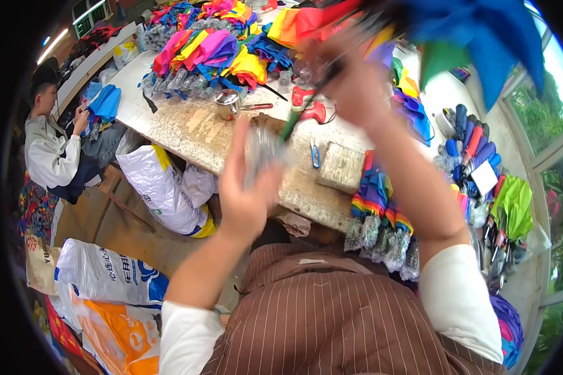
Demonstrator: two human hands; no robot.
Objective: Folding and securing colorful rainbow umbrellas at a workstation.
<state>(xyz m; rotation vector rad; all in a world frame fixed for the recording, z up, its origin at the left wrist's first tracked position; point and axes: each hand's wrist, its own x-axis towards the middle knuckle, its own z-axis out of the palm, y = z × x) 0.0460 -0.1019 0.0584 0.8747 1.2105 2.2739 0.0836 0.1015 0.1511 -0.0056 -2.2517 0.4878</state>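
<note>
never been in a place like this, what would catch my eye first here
The heaps of bright rainbow umbrellas piled along the far side of the worn worktable stand out first. Close up, the right hand is raised with a dark rod under a blue canopy, while the left hand holds a clear, blurred sleeve. At the far left another person sits bent over a blue umbrella.
</note>
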